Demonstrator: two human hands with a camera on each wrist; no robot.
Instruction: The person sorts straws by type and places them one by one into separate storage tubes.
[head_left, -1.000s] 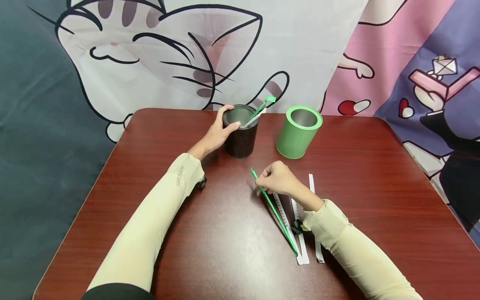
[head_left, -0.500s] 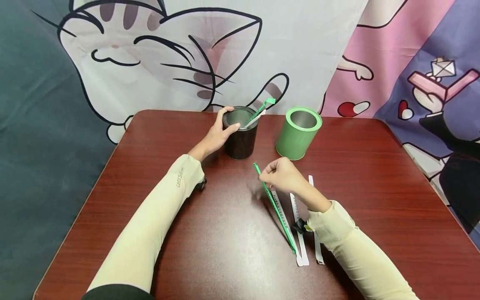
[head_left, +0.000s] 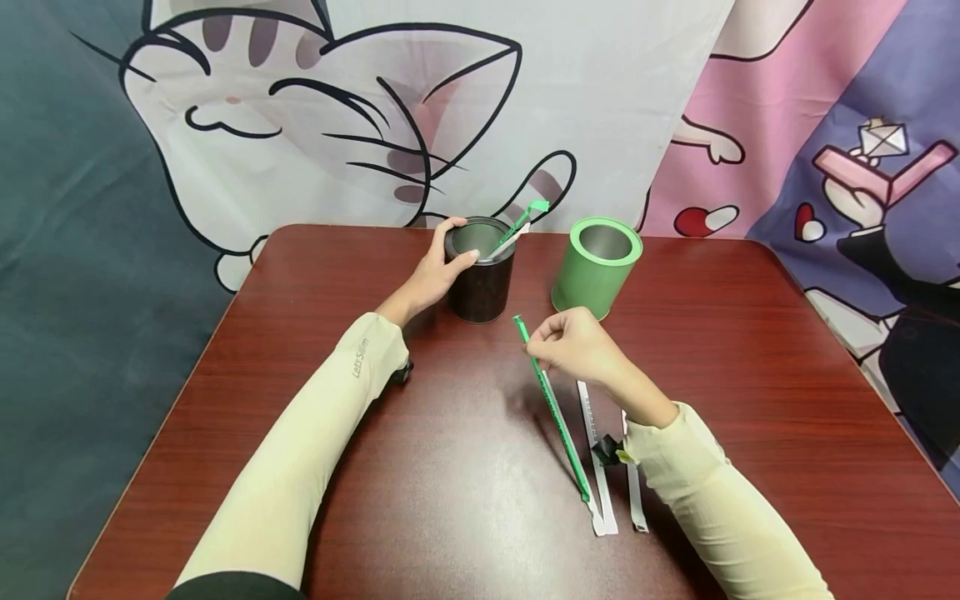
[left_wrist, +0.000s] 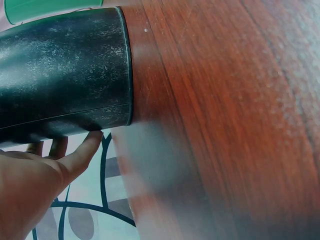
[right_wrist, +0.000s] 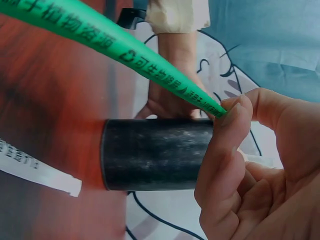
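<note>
In the head view, my left hand (head_left: 429, 271) holds the black can (head_left: 480, 290) by its rim and side. A green-wrapped straw (head_left: 534, 210) and a white-wrapped straw (head_left: 510, 242) lean out of that can. My right hand (head_left: 581, 343) pinches another green-wrapped straw (head_left: 561, 417) near its upper end, between thumb and forefinger. The right wrist view shows dark printing on this straw's wrapper (right_wrist: 125, 52). In the left wrist view, fingers (left_wrist: 82, 150) touch the black can's side (left_wrist: 65, 75). White-wrapped straws (head_left: 602, 496) lie on the table beneath and beside my right hand.
A green can (head_left: 596, 271) stands right of the black one, near the table's far edge. The brown wooden table (head_left: 420, 483) meets a cartoon-printed cloth (head_left: 615, 100) behind it. One white-wrapped straw (head_left: 636, 500) lies partly under my right forearm.
My right hand has moved slightly away from me and to the right, carrying the green-wrapped straw along. My left hand keeps its hold on the black can.
</note>
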